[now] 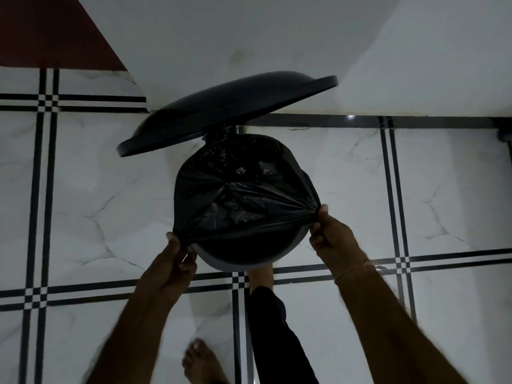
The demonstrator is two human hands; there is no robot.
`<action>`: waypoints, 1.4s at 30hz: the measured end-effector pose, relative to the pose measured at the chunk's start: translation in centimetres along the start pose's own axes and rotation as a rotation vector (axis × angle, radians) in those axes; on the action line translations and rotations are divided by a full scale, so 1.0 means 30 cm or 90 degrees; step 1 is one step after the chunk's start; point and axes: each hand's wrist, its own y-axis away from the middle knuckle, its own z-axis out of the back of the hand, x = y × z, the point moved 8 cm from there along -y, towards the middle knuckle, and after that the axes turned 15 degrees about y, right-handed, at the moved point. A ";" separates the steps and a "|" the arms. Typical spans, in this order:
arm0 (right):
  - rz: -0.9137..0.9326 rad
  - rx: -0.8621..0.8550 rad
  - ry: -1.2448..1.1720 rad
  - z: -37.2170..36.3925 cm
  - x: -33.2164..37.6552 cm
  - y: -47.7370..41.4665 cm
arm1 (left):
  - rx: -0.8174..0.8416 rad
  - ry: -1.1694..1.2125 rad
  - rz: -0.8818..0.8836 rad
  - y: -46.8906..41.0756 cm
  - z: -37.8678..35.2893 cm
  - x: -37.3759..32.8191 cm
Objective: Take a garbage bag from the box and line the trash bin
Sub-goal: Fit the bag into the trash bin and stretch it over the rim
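Black garbage bag (243, 189) draped over round trash bin (246, 266) on tiled floor (91, 206), lid (227, 106) tipped up at back. Far and side portions of bag mouth look folded over rim; near edge not yet over, pulled taut as a band across the opening. Left hand (173, 260) pinching bag edge at near-left of rim, right hand (331, 235) pinching a gathered bunch at near-right; both closed on plastic, fingers not spread. One foot (261, 278) tucked under bin front, prob. on pedal (pedal itself hidden); other foot (202, 361) flat on floor nearer camera. No box in view.

Risks from here:
- Thin film stretched hard btwn two pinch points, esp. at right bunch: more pull could tear or split it.
- Tugging near edge down w/o slack could drag far side back off rim, undoing that part.
- Foot slipping off pedal: lid would drop onto hands and bag.
- Bag bottom looks bunched high inside, air likely trapped; may not seat, could slide in once loaded.
- Dim light, black on black: hard to judge whether edge truly clears rim.
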 end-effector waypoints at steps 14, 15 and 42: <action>0.022 0.213 0.035 -0.027 -0.006 0.033 | 0.066 -0.060 -0.014 0.022 -0.039 -0.013; 0.029 0.221 0.057 -0.019 -0.014 0.030 | 0.051 -0.088 -0.014 0.021 -0.034 -0.014; -0.017 0.272 -0.074 -0.084 -0.216 0.150 | -0.083 -0.062 -0.055 0.073 -0.003 0.045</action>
